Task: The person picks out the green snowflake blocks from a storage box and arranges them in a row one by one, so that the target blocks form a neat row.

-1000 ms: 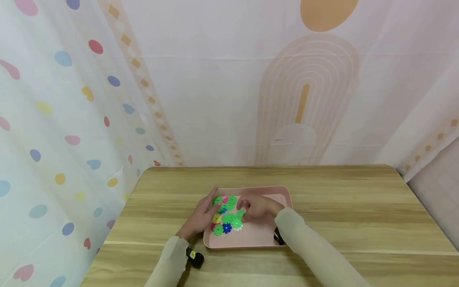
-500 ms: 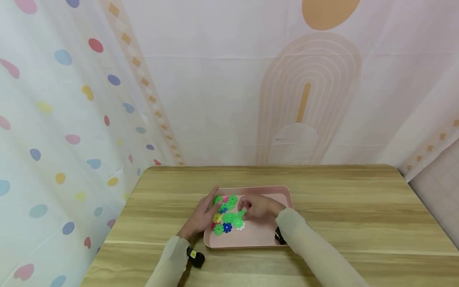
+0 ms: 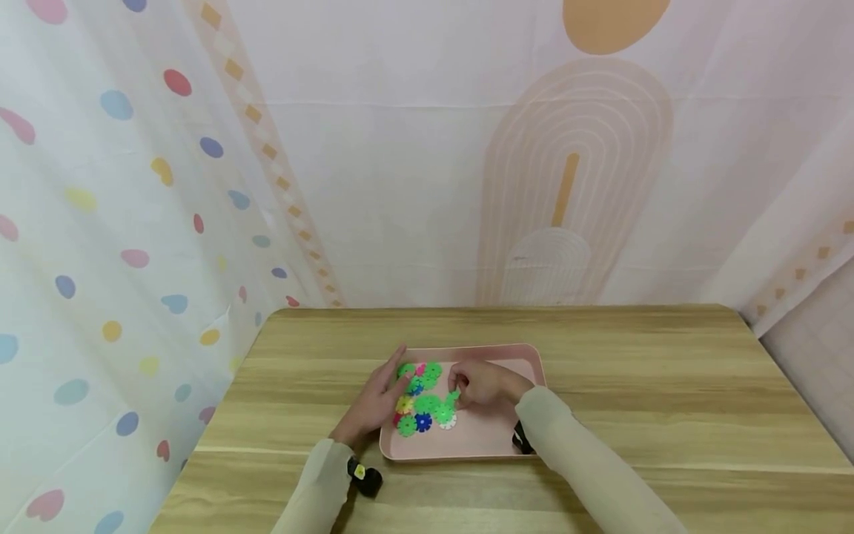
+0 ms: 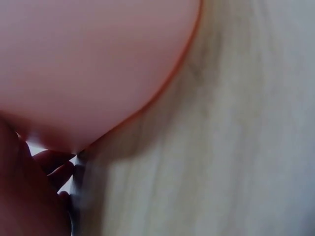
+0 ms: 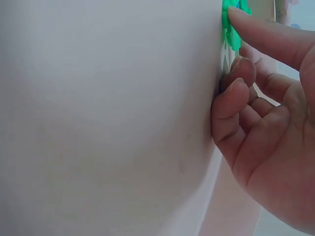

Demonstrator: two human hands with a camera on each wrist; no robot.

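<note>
Fingers (image 5: 232, 101) of right hand (image 3: 483, 383) pinch bright green notched plastic disc (image 3: 453, 398) inside shallow pink rectangular tray (image 3: 477, 437)

Thumb and forefinger of a person's right hand appear to close on the bright green disc at a wood-grain table (image 3: 634, 393), the remaining fingers curled beneath. The disc sits at those fingertips, to the left of the right hand and on the right-hand fringe of a loose cluster — the right hand is plainly the nearer one. Round in outline, the piece offers no clear long axis; its face looks tipped up, almost edge-on in the right wrist view, where the thumb rests against one side. The far side is partly hidden, so how firmly it is gripped, and whether it is joined to the overlapping green discs (image 3: 443, 414) just beside it, cannot be told.

Toward the person, a white toothed disc (image 3: 448, 423) peeks from under the green ones, with a dark blue toothed disc (image 3: 423, 422) to its left and a yellow toothed disc (image 3: 404, 404) farther left. At the tray's far left corner, more green discs (image 3: 432, 371) crowd around a pink toothed disc (image 3: 420, 369).

Across the cluster, the left hand (image 3: 375, 404) lies with fingers extended along the tray's left rim, thumb reaching inward — no disc visibly in its grasp.
</note>
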